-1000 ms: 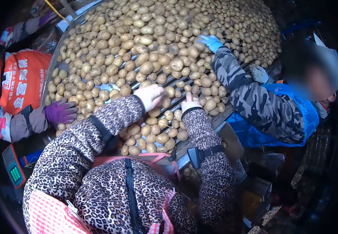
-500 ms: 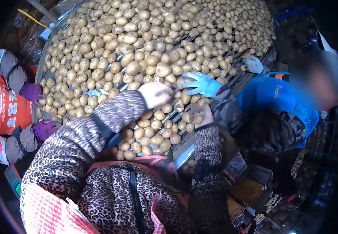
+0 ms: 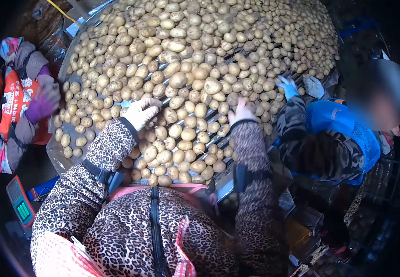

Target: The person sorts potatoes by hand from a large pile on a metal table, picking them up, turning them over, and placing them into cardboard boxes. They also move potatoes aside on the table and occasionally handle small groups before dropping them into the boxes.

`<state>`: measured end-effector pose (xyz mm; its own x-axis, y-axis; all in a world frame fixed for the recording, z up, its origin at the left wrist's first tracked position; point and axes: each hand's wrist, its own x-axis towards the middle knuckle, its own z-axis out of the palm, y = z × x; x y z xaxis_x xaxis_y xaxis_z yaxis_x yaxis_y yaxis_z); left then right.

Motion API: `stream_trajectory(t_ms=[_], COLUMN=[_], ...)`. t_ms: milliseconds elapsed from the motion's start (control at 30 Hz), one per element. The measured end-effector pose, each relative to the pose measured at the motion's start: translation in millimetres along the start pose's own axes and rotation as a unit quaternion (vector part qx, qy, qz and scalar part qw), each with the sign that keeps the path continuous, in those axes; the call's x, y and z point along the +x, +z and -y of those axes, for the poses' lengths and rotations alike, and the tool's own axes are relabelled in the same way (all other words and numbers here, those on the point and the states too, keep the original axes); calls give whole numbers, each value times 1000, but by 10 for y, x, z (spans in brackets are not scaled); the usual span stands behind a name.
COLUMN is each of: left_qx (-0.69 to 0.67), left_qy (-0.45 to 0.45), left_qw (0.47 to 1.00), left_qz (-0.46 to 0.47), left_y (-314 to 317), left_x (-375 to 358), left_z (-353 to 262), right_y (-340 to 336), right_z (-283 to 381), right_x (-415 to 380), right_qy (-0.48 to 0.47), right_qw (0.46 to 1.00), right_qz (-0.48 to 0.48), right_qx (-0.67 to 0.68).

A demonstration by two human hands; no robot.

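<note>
My left hand (image 3: pixel 141 114) lies at the near left part of a broad spread of potatoes (image 3: pixel 177 79). Its fingers curl around a brownish potato (image 3: pixel 151 102). Farther right, my right hand (image 3: pixel 242 112) reaches up among the potatoes, slightly blurred. Against its fingers rests a darker potato (image 3: pixel 251 107), which it appears to grip; another potato (image 3: pixel 232 99) sits just left of the fingertips. Between my two forearms, several loose potatoes (image 3: pixel 178 157) lie near the table's front edge.
Dark slats (image 3: pixel 223 130) show between the potatoes. At right, a co-worker in a blue vest (image 3: pixel 338 121) reaches in with a blue-gloved hand (image 3: pixel 288 87). Another person's purple glove (image 3: pixel 42 105) is at left. A red-framed scale (image 3: pixel 21 203) stands at lower left.
My left hand has moved left, away from the middle. My right hand has gone up and farther from my body. The co-worker's blue glove has shifted right, and the purple-gloved hands have drawn back.
</note>
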<state>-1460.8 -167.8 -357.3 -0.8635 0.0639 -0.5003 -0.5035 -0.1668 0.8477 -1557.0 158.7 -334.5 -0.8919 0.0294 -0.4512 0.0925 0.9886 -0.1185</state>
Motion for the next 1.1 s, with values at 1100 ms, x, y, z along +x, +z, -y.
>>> stream_trajectory(t_ms=[1100], left_qx=[343], left_qy=[172], left_qw=[900], left_qz=[208], left_y=[1552], left_x=[-352], left_z=[118], right_y=[1199], right_z=[-357], right_x=[-2297], right_qy=[0], right_qw=[327], right_qz=[211], right_qx=[921])
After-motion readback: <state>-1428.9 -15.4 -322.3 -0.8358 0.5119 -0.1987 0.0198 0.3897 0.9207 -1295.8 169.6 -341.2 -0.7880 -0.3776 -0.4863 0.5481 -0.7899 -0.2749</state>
